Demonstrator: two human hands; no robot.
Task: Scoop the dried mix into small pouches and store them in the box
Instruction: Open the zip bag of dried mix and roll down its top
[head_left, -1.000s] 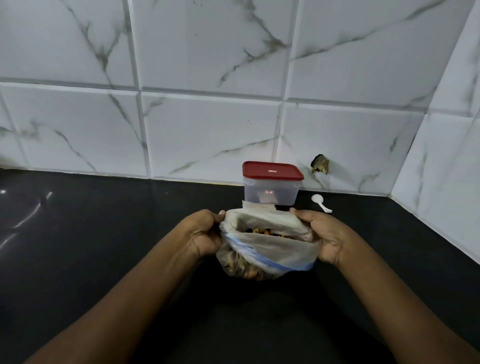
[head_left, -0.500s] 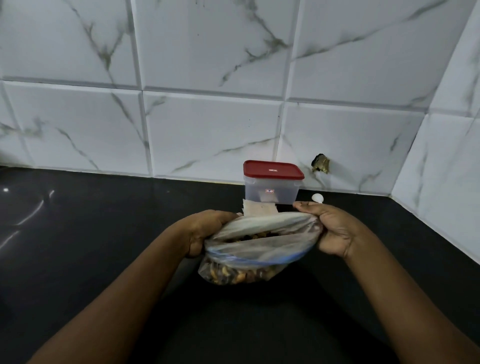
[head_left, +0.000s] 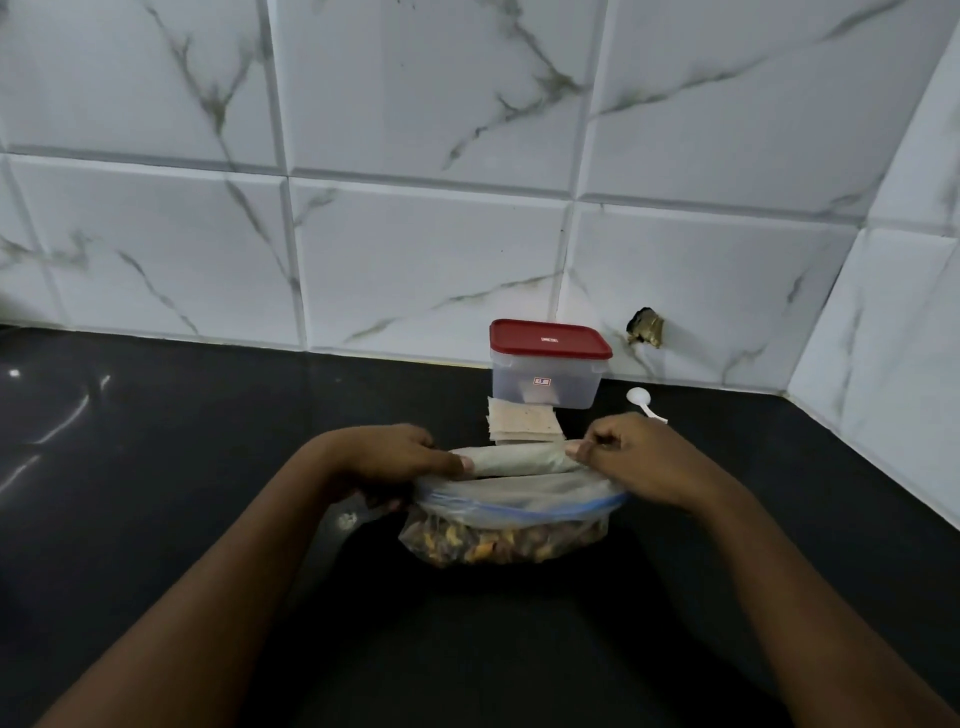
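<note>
Bag (head_left: 498, 540) of dried mix on counter (head_left: 156, 519) before box (head_left: 545, 384): soft, light, slippery film. Pinched at rolled rim by left hand (head_left: 379, 457) and right hand (head_left: 644, 457), fingers curled. Likely handles best there.

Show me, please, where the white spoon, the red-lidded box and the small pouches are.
white spoon (head_left: 636, 396), head view, on its bowl.
red-lidded box (head_left: 548, 339), head view, on the lid's top.
small pouches (head_left: 522, 419), head view, on the top pouch.

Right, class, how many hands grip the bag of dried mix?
2: left hand pinches the bag at its rolled top's left end, right hand at the right end.
</note>
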